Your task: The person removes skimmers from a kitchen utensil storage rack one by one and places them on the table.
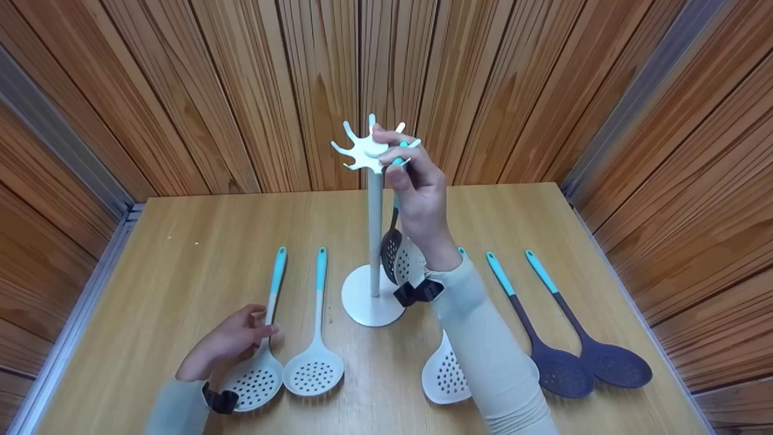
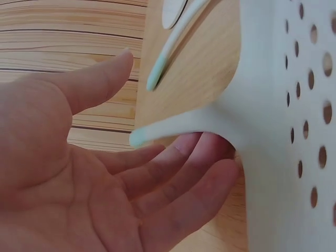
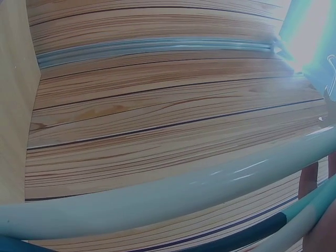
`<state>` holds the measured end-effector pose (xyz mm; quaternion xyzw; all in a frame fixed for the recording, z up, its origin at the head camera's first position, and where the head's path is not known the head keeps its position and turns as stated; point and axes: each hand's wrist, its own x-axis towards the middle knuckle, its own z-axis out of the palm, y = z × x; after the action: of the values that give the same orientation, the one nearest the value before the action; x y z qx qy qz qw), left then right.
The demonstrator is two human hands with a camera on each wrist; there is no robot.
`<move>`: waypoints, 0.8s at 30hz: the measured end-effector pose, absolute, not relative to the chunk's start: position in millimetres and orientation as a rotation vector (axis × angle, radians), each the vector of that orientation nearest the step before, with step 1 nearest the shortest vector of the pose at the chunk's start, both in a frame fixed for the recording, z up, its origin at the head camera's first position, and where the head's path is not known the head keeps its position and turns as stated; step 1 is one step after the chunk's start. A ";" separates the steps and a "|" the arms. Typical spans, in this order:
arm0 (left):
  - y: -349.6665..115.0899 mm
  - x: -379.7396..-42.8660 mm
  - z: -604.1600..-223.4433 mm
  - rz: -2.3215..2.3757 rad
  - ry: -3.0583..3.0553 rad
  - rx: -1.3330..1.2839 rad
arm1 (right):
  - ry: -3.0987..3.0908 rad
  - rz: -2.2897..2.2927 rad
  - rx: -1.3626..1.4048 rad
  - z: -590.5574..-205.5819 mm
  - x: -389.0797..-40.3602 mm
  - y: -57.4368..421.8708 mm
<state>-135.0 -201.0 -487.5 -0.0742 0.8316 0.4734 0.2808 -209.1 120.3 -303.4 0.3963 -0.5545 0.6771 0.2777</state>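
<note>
My right hand [image 1: 423,199] is raised at the hooks of a white utensil stand [image 1: 374,241], thumb and fingers pinching the turquoise top of a white skimmer [image 1: 410,263]. Its perforated head hangs beside the pole, partly hidden by the wrist. Close behind it, a dark skimmer [image 1: 391,257] hangs from the stand; both handles run side by side in the right wrist view. Low on the left, my left hand [image 1: 232,338] lies by the neck of another white skimmer [image 1: 256,380]. In the left wrist view its fingers [image 2: 173,173] extend loosely under that handle, thumb apart.
A second white skimmer [image 1: 314,368] lies right of the left hand. Beyond the right forearm are two dark skimmers [image 1: 564,371] with turquoise handles. The forearm partly covers a white slotted utensil [image 1: 445,374]. Wood-panelled walls [image 1: 272,90] enclose the table [image 1: 199,272].
</note>
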 end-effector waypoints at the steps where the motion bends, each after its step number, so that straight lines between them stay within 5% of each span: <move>1: -201.0 -134.7 -487.4 1.270 2.233 -0.200 | -1.488 1.819 1.063 -303.4 -208.9 120.4; 24: -192.5 -137.5 -480.5 1.056 2.299 -0.179 | -1.487 1.825 1.064 -303.8 -208.1 120.9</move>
<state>-137.5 -192.5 -480.5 -0.0673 0.8652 0.3975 0.2982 -208.1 120.9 -303.8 0.3958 -0.5533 0.6791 0.2758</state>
